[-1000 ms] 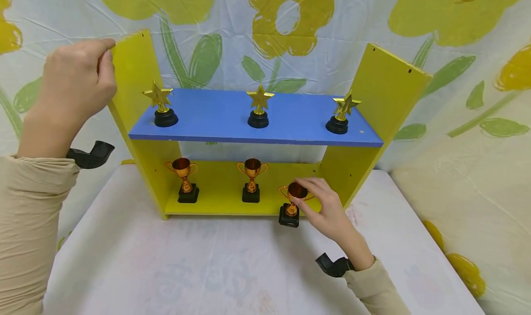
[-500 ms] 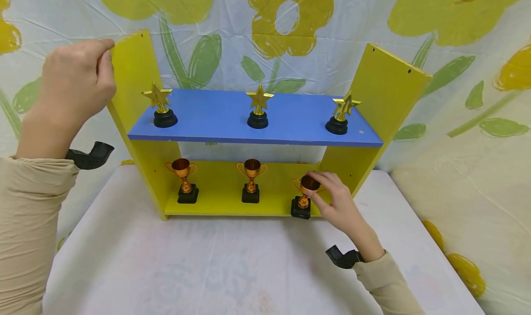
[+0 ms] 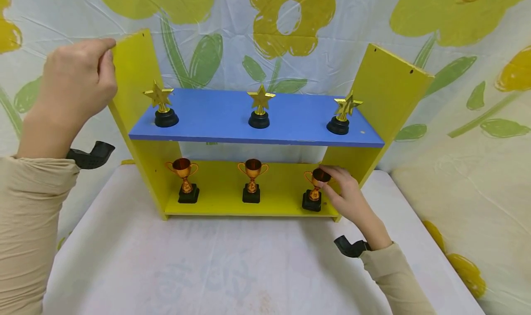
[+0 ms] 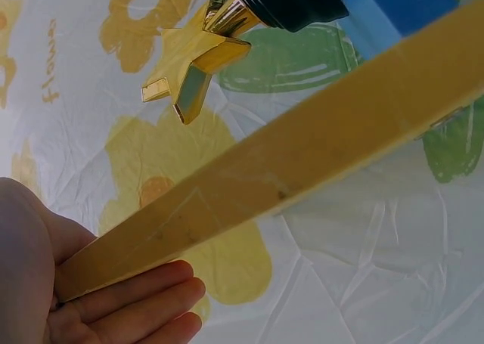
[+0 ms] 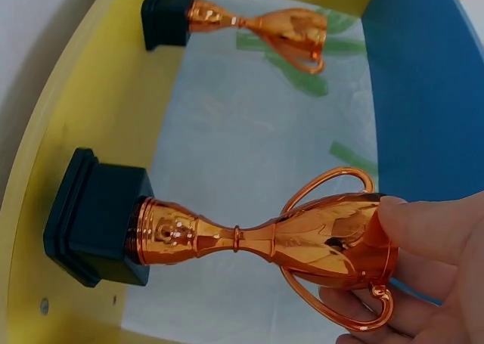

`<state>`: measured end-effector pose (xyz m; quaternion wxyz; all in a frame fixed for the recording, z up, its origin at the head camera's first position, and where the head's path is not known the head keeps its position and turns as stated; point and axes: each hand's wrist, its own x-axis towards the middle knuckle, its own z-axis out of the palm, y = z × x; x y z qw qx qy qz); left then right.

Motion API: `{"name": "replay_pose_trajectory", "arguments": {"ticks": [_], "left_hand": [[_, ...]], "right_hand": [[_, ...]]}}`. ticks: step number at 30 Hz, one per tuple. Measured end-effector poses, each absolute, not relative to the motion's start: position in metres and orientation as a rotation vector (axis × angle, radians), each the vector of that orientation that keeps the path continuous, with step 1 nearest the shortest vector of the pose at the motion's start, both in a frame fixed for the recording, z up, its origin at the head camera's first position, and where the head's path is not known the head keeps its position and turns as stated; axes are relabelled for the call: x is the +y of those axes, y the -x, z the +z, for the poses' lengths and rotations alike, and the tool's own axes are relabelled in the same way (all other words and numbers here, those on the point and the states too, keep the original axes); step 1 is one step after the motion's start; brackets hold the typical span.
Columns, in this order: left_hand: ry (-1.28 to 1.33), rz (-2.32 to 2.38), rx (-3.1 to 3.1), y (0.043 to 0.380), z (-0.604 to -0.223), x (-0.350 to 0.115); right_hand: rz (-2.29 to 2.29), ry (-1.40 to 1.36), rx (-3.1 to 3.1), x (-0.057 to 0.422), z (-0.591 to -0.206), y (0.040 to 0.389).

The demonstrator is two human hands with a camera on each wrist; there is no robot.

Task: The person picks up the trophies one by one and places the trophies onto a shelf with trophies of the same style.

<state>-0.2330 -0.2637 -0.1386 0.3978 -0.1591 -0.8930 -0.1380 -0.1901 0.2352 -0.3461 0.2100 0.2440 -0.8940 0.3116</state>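
The right hand [image 3: 350, 200] pinches the cup of a copper trophy [image 3: 314, 190] standing on the yellow bottom shelf [image 3: 220, 190], beside two others. Above, three star trophies line the blue shelf [image 3: 215, 117]. The left hand [image 3: 76, 82] grips the left side panel [image 3: 132, 75].
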Motion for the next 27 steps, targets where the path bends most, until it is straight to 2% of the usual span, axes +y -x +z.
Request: {"name": "replay_pose_trajectory", "arguments": {"ticks": [27], "left_hand": [[0.412,-0.355,-2.248,0.233,-0.138,-0.264]], "right_hand": [[0.883,-0.537,-2.730,0.252,-0.348,0.209]]}}
